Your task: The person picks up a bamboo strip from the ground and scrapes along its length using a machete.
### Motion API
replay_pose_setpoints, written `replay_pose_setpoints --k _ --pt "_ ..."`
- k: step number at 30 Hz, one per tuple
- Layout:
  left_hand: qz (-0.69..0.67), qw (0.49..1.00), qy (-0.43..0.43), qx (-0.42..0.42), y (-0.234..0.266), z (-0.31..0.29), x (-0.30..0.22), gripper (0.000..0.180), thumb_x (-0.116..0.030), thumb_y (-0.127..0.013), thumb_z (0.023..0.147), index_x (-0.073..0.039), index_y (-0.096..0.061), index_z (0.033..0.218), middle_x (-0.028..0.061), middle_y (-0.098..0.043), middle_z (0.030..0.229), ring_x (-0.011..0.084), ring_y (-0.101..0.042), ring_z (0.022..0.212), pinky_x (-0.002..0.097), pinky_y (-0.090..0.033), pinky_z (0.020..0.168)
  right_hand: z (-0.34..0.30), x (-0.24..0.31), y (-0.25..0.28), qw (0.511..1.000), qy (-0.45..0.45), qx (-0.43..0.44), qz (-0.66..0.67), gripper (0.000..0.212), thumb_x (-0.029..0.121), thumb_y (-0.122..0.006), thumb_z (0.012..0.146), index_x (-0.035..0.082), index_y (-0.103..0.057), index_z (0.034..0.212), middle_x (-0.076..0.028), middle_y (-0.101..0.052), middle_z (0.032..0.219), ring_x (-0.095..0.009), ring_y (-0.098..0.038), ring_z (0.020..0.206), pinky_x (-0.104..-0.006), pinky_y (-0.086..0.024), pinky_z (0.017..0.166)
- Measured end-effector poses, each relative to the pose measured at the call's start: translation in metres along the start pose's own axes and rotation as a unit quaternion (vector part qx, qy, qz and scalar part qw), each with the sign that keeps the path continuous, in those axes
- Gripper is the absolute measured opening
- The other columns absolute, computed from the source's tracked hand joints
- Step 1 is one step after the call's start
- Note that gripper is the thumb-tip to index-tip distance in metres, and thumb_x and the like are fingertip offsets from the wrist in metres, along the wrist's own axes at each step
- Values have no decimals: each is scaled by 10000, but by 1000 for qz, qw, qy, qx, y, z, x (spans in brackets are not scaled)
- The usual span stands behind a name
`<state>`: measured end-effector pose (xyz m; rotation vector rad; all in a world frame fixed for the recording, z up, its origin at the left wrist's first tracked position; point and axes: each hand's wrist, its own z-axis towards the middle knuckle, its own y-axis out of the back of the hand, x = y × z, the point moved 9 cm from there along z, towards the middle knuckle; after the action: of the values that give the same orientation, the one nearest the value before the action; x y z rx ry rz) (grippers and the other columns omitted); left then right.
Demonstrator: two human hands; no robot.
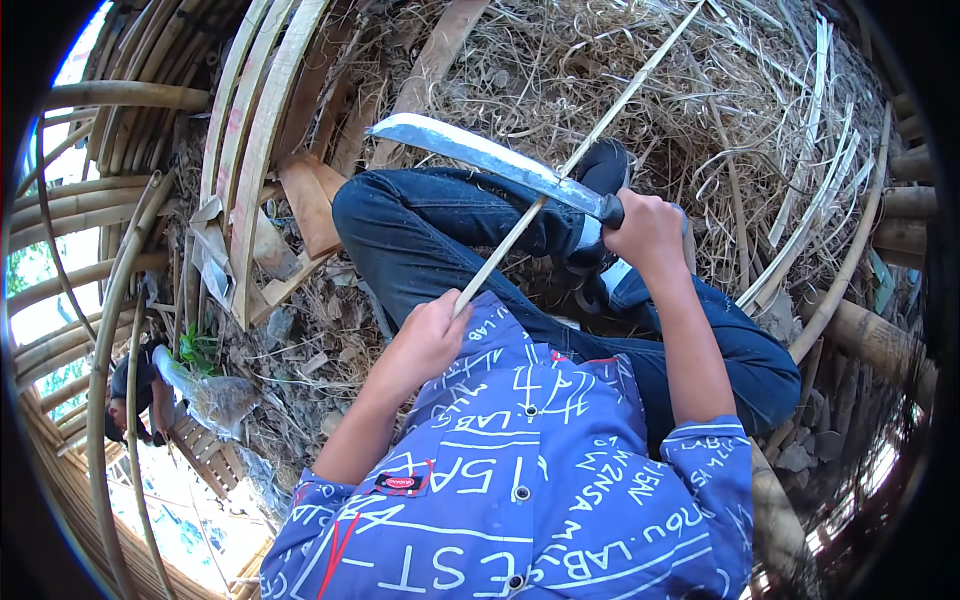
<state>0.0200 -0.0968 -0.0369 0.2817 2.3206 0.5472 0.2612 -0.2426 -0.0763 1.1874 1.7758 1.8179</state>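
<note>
My right hand grips the dark handle of a machete, whose long, pale blade reaches out to the left above my legs. A thin bamboo strip runs from my left hand up toward the far edge of the view. My left fingers are closed round the strip's near end. Near its handle end, the blade lies across the strip; whether its edge bites into it I cannot tell. My crossed legs in blue jeans are beneath both.
Bamboo shavings heap up beyond my legs. Several flat split slats stand at the left beside a wood block. Bamboo poles form a wall on the left; a thick pole lies at right. Another person is at far left.
</note>
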Motion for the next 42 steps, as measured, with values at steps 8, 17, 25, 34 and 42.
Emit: replay_pose_setpoints --k 8,17,25,34,42 --pt "-9 1000 -13 -7 24 5 17 264 -199 -481 979 24 -473 837 67 -420 612 136 -371 615 338 -376 565 -8 -42 5 999 -17 -17 -41 186 244 -671 668 88 -598 739 -160 -652 692 -367 -653 684 -467 -516 632" --pt "1 1000 -20 3 30 4 23 264 -187 -490 962 50 -494 848 237 -527 677 335 -449 590 424 -409 599 -35 -109 28 990 -94 0 -108 189 244 -689 668 105 -602 761 -139 -663 717 -353 -659 719 -463 -516 655" --pt "8 1000 -13 -18 35 3 0 248 -210 -511 954 30 -496 891 229 -546 680 331 -520 608 416 -423 604 -51 -69 12 998 -67 10 -16 250 221 -704 661 86 -641 862 -173 -656 710 -364 -655 698 -465 -520 645" --pt "28 999 9 -13 1 -1 -4 218 -196 -494 955 22 -496 940 299 -562 714 494 -554 738 476 -420 598 2 -9 -8 1000 -1 16 17 209 233 -679 644 84 -609 772 -176 -661 730 -363 -663 704 -464 -520 638" --pt "18 1000 13 -15 1 2 14 222 -196 -484 971 19 -515 923 115 -501 661 177 -432 614 335 -402 587 55 -28 2 999 -1 12 -35 197 219 -685 630 88 -658 774 -148 -672 742 -335 -675 738 -432 -537 670"
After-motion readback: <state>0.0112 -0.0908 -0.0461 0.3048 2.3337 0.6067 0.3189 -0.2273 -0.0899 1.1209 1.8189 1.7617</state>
